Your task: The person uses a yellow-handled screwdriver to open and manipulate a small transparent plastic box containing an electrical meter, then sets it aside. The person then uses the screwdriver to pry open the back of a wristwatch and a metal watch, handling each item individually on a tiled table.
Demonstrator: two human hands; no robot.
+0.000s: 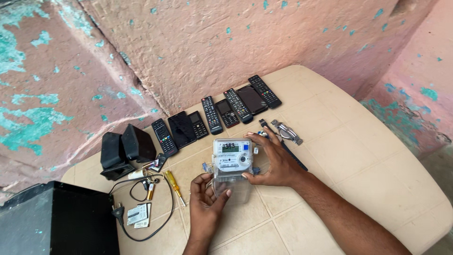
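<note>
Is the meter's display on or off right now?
On: the meter, held by both hands, shows dark digits on its small screen.

**Peeling pink walls around a cream bench**

Rough pink plaster walls (198,42) meet in a corner, their paint flaking to show turquoise patches. A cream bench (358,156) with rounded corners and a tile-like grid of grooves stands against them. Soft, even daylight falls across everything.

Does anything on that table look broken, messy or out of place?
Mostly tidy: the remotes and phones lie in a neat row by the wall. The odd spot is left of the electric meter held by both hands, where a black cable loops loosely around a yellow screwdriver and small scattered parts.
</note>
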